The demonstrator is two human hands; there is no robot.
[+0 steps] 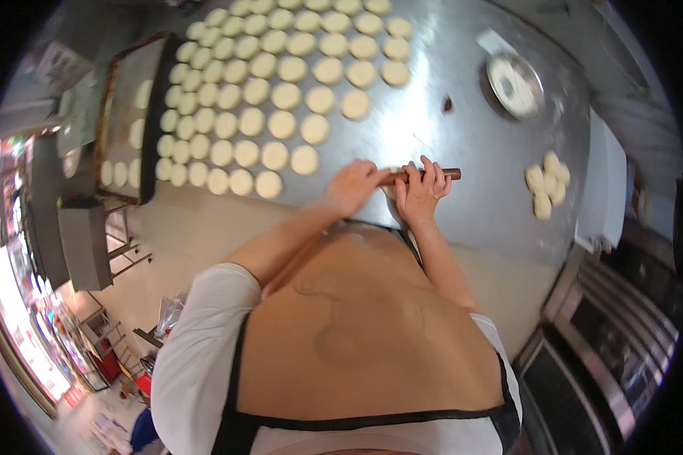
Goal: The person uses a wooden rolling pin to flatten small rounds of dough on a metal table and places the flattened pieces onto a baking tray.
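My left hand (353, 184) is closed on the left end of a short brown wooden rolling pin (451, 174) near the steel table's front edge. My right hand (421, 189) lies over the pin's right part, fingers curled onto it. A small pale piece, perhaps dough, shows under the pin, mostly hidden by my hands. To the right is a loose cluster of several dough balls (546, 182). Rows of flattened dough rounds (284, 125) cover the left and back of the table (478, 212).
A steel bowl of flour (514, 85) with a pale scraper (493, 42) sits at the back right, near a small dark object (448, 104). A baking tray (129, 106) with dough rounds stands left. Steel oven-like equipment (607, 326) is lower right; a wheeled rack (121, 235) is left.
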